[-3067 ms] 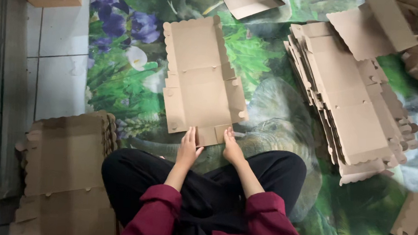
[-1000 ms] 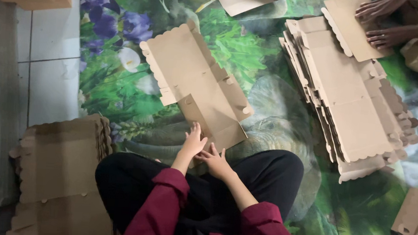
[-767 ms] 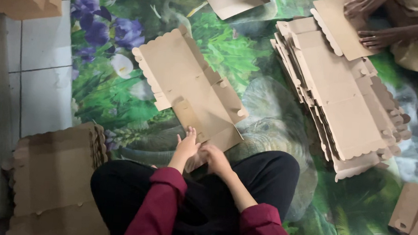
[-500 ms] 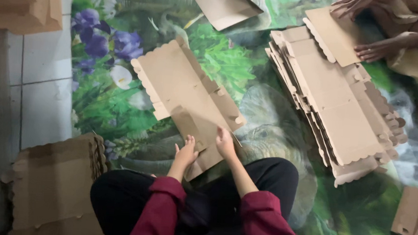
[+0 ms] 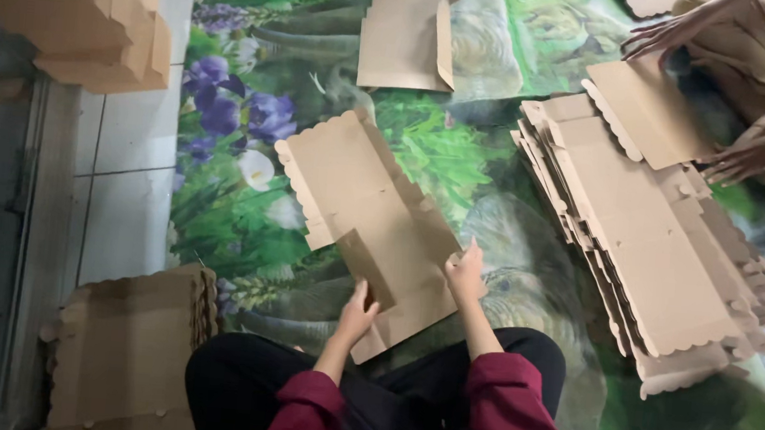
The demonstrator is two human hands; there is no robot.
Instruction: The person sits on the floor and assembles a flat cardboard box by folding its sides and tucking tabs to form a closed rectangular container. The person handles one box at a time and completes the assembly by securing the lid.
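Spread over the floor is a printed mat (image 5: 250, 168) of green leaves and purple flowers, with pale tiles (image 5: 121, 185) running down the left of the frame. At lower centre lies a flat die-cut cardboard box blank (image 5: 361, 200) with scalloped edges, set at a slant just in front of the person's crossed legs in black trousers. The left hand (image 5: 357, 311) pinches a folded-up flap at the blank's near edge, fingers curled around it. The right hand (image 5: 466, 272) rests on the blank's right edge, fingers bent and pressed together against the cardboard. To the right sits a tall stack of flat blanks (image 5: 661, 264), well apart from the hands. In the upper right, another person's hands (image 5: 688, 34) touch a single sheet (image 5: 646, 108) lying on top of that stack. A folded sheet (image 5: 406, 30) lies at top centre, assembled cartons (image 5: 80, 14) fill the upper left, and more cardboard (image 5: 131, 350) lies at lower left.
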